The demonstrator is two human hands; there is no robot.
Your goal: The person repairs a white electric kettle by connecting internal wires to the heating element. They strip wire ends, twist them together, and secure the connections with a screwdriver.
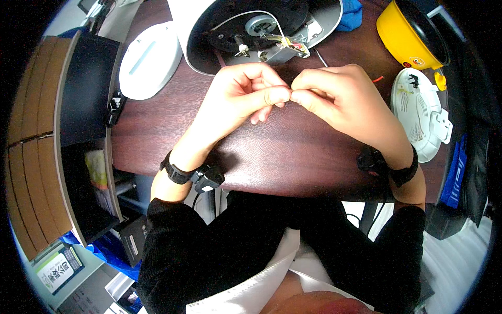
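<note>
My left hand [241,95] and my right hand [342,97] meet above the table, thumb and finger of each pinched together at the same spot. Whatever lies between the fingertips is too small to make out. Just beyond them a white appliance housing [193,36] lies on its side, its open end toward me. Inside it show a dark round plate, a pale wire [246,15] and a metal bracket [282,54] with small parts on it. A thin metal rod [320,57] shows past my right hand.
On the left lies a white oval cover [151,60]. At the right stand a yellow pot [400,36] with a dark inside and a white vented base cover [413,112]. A blue cloth [350,15] sits behind the housing. Dark shelving [86,89] borders the table's left edge.
</note>
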